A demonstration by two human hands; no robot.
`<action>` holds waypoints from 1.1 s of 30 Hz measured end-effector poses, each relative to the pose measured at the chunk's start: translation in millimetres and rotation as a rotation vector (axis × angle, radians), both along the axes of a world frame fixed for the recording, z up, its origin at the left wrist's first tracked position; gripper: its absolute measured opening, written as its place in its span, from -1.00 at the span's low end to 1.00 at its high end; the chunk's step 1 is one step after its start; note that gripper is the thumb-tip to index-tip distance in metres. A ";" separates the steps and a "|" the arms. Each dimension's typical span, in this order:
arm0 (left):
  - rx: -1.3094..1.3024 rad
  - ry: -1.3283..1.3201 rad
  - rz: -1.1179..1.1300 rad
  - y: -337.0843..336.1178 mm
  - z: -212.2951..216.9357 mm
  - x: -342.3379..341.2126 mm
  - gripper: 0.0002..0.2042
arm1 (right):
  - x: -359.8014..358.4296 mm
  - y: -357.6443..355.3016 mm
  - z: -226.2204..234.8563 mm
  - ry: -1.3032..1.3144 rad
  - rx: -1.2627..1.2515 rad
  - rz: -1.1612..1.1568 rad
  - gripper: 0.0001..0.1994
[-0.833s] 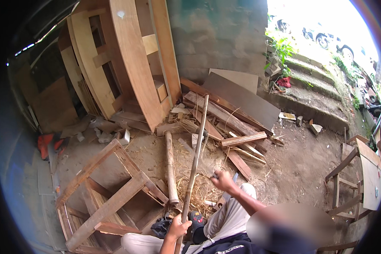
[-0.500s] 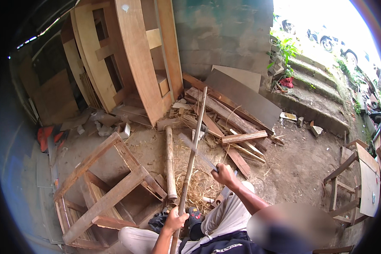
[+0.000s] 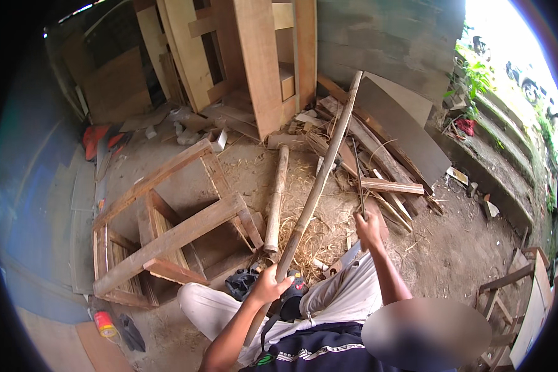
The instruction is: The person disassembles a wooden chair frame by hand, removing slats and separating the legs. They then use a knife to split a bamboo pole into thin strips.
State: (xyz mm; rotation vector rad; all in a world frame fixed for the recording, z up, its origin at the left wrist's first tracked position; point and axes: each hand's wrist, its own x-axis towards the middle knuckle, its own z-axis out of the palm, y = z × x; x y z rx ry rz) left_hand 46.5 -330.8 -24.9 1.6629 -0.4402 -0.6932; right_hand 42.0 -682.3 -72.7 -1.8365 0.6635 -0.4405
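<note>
Gripping a long bamboo pole low with the left hand — fingers wrapped tight around it.

The right hand is closed on a thin split strip rising beside the pole, a blade just below it. Peeling cleanly probably means keeping the pole braced steady and the pull along the grain. Pole: round, knotted, pale brown, slanting up over straw-like shavings — a second stick, a rough timber frame and scrap boards lie on the dirt floor.

Rough matt bamboo pole, bare unfinished wooden frame, dry straw-like shavings on dusty ground.
</note>
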 end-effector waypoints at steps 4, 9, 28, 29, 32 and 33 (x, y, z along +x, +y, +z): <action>0.004 -0.058 0.063 -28.6 21.3 18.8 -0.64 | -17.9 62.1 11.5 -0.321 0.556 0.113 -0.84; -0.080 -0.186 0.131 -62.0 35.7 52.2 -0.62 | -17.9 99.3 32.5 -0.435 0.631 0.110 -0.83; -0.308 -0.103 0.399 -128.0 13.7 65.2 -0.63 | -76.6 185.1 -0.7 -0.268 0.196 0.250 -0.67; -0.309 -0.017 0.410 -126.1 6.5 65.3 -0.64 | -78.7 186.6 -0.6 -0.172 0.210 0.292 -0.69; -0.492 0.215 0.387 -116.5 -21.3 67.8 -0.72 | -83.4 193.3 -5.8 -0.156 0.311 0.346 -0.73; -0.531 0.281 0.374 -113.2 -32.7 69.0 -0.75 | -85.8 195.6 -9.4 -0.140 0.373 0.376 -0.73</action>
